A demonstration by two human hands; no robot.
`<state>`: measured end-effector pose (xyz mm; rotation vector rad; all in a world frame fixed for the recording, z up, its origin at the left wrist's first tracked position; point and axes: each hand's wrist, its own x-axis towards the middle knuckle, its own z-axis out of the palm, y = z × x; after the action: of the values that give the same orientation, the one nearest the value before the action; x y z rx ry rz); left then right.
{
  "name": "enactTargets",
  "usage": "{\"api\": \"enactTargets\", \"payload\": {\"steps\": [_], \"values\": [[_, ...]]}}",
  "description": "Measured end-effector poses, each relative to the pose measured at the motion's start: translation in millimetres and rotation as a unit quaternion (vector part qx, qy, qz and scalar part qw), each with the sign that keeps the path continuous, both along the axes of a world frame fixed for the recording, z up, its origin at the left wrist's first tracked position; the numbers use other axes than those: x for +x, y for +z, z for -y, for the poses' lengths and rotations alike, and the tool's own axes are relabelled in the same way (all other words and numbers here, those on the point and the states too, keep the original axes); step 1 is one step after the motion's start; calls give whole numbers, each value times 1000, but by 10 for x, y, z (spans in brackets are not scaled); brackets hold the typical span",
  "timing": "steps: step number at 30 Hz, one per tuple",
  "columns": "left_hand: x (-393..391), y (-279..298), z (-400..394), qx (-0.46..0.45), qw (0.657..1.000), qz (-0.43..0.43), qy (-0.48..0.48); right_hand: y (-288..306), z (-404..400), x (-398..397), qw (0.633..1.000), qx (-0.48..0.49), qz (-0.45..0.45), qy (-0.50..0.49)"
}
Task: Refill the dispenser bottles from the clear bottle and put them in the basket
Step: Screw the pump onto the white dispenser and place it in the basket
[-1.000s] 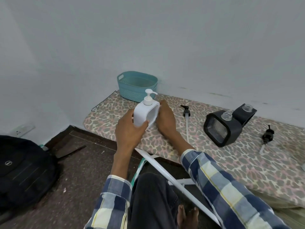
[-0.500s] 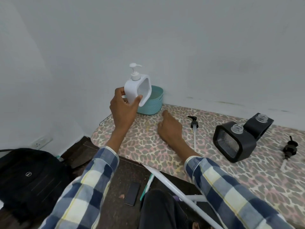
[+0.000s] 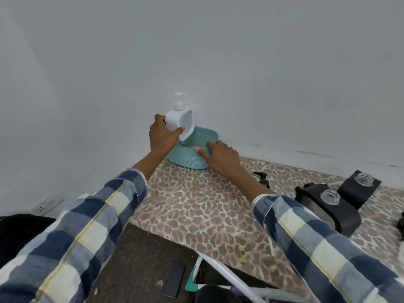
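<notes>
Left hand (image 3: 162, 136) grips the white dispenser bottle (image 3: 180, 122) by its left side, fingers and thumb curled round it; the bottle is upright, pump on top, held in the air over the left end of the teal basket (image 3: 188, 157). Bottle's lower edge sits just above the basket rim — contact cannot be told.

Right hand (image 3: 219, 156) is on the basket's near-right rim, thumb over the edge, fingers wrapped on the outer wall. The basket stands at the far left end of the leopard-print surface (image 3: 196, 206), against the white wall.

Right side of the surface: two black dispenser bottles (image 3: 332, 211) with clear open necks, caps off. A black pump head (image 3: 263, 179) lies near the right forearm.

Floor, near: a dark phone (image 3: 174, 278) — a black bag (image 3: 19, 232) at far left.
</notes>
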<state>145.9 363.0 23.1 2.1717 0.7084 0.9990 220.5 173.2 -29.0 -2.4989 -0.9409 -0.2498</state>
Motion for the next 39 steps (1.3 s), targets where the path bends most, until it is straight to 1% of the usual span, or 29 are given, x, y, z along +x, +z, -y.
{"api": "enactTargets", "payload": {"steps": [3,6,8,10,12,16,19,23,32,36,39], "values": [[96,-150,-57,2,999,-39,-2,-12,-5,58,1000,-2,11,-4],[125,-290,-119,20,998,-61,5,-37,-26,61,1000,9,-1,-1],[132,-320,-141,3,996,-83,30,-53,-43,31,1000,22,-10,0],[165,-298,-147,-18,991,-123,46,-73,-57,2,999,31,-17,0],[226,-260,-157,9,986,-161,51,-78,-60,-3,999,29,-20,0],[387,-188,-192,101,968,-225,40,-84,-57,17,999,30,-19,1],[497,-163,-177,123,952,-276,42,-111,-62,18,999,31,-12,-2],[579,-218,-160,81,958,-267,68,-125,-78,15,999,36,-12,-7],[643,-248,-174,60,963,-247,95,-130,-63,15,999,28,-15,-6],[599,-244,-176,68,964,-244,82,-91,-60,-19,999,21,-28,0],[525,-225,-165,60,972,-219,61,12,-54,-17,999,-25,-22,-7]]}}
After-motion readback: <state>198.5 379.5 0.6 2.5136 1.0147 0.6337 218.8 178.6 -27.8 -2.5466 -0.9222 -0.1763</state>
